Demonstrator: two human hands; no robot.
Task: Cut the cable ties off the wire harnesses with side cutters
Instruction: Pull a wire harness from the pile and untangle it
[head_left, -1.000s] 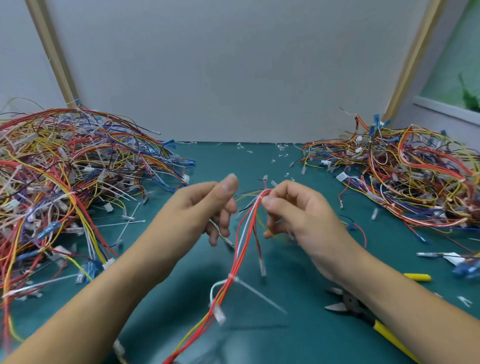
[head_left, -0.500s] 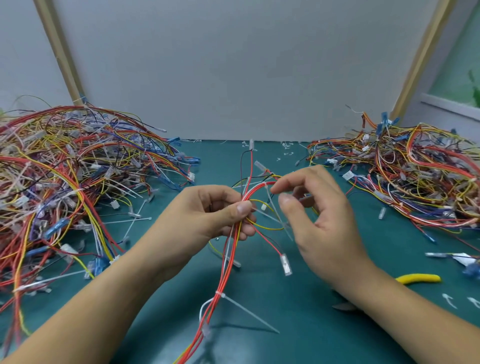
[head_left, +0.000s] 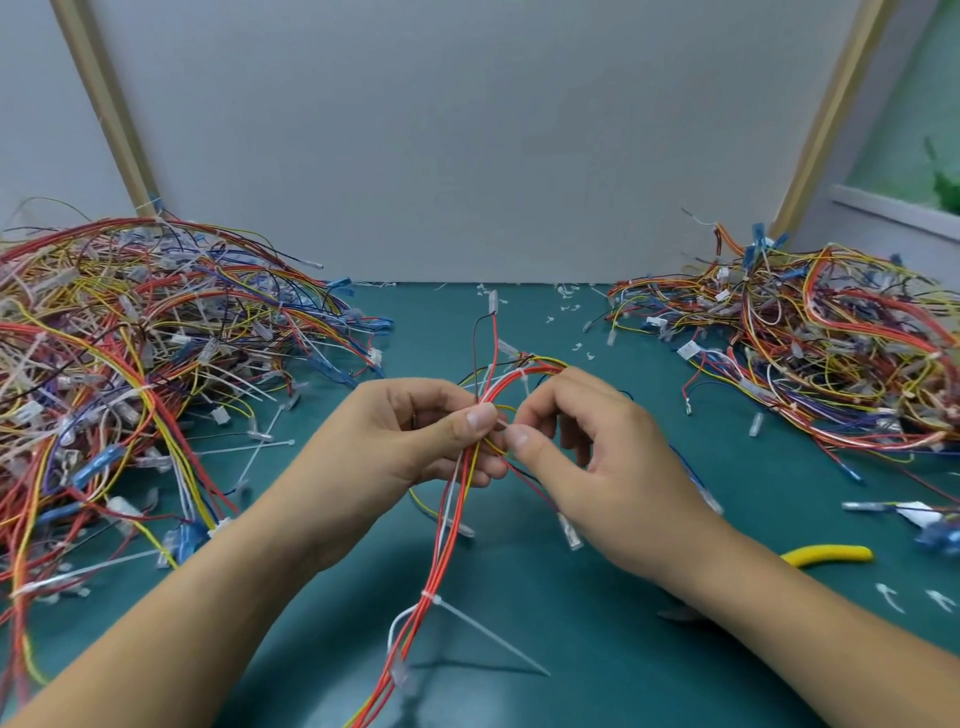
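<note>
Red harness (head_left: 449, 519) bound by white cable tie (head_left: 435, 601); side cutters (head_left: 826, 553) lie right.

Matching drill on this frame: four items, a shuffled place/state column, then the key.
1 left hand
2 side cutters
3 cable tie
4 larger wire pile

A lying on the mat, right side, in no hand
B heaped at the left end of the mat
C grips the held harness
D fastened low on the held harness, tail sticking out

Pairs: 1-C, 2-A, 3-D, 4-B
</note>
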